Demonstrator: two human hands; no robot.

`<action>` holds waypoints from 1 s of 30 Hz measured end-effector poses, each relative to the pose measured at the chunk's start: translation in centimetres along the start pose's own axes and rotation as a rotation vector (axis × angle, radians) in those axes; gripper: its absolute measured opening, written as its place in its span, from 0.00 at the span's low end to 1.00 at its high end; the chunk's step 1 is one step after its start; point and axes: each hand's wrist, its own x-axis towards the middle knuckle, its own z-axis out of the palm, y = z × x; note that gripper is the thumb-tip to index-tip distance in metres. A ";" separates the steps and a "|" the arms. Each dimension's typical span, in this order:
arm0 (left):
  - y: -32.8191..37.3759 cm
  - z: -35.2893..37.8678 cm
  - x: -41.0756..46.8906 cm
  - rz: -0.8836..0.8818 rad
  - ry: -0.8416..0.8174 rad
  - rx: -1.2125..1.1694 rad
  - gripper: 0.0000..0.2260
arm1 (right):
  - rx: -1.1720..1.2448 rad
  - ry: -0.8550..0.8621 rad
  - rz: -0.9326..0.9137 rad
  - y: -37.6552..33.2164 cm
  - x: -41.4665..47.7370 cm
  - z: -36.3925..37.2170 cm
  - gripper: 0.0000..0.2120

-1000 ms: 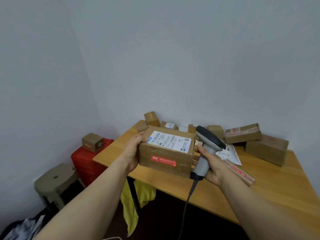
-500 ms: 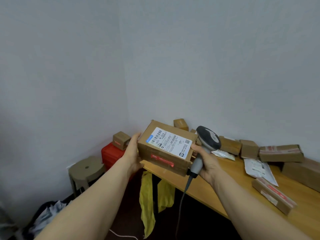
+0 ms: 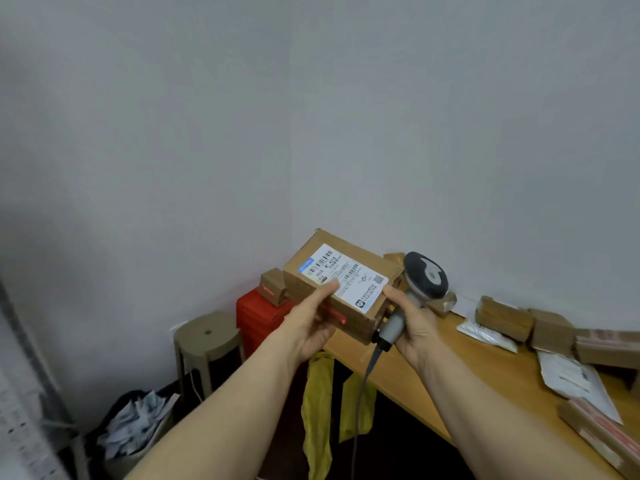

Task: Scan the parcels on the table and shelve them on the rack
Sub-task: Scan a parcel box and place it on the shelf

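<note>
Over table [image 3: 433,368] corner, parcel [image 3: 346,271] label-up, aslant

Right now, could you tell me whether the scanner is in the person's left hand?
No, the right hand grips the scanner by its handle, while the left hand holds the parcel, thumb on its label.

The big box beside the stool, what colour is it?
The box is bright red, clearest in the head view.

Left forearm [image 3: 225,403] and right forearm [image 3: 485,403] bare along full visible length. Left hand [image 3: 308,327] and right hand [image 3: 414,329] likewise bare.
</note>
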 end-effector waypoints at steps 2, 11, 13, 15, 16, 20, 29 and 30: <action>-0.5 0.1 -0.3 -0.027 0.035 0.108 0.30 | -0.022 -0.034 -0.006 0.3 0.1 0.5 0.19; 4.1 -3.2 -0.1 0.147 0.195 0.388 0.22 | -0.539 -0.127 -0.001 -0.5 0.7 -0.6 0.17; 4.9 -3.7 -0.1 0.163 0.252 0.462 0.21 | -0.589 -0.245 0.034 -1.0 0.3 -0.5 0.18; 5.2 -4.2 -0.1 0.151 0.310 0.572 0.16 | -0.618 -0.350 0.085 -1.3 0.0 0.0 0.17; 5.3 -4.3 -0.1 0.144 0.330 0.614 0.14 | -0.632 -0.387 0.105 -1.4 -0.2 0.3 0.15; 5.3 -4.7 0.2 0.122 0.366 0.655 0.12 | -0.649 -0.532 0.182 -1.5 -1.0 1.6 0.09; 5.9 -5.6 -0.4 0.149 0.453 0.617 0.13 | -0.678 -0.543 0.181 -1.1 -1.3 3.0 0.11; 5.9 -5.7 -0.5 0.151 0.456 0.608 0.13 | -0.681 -0.543 0.182 -1.1 -1.3 3.0 0.11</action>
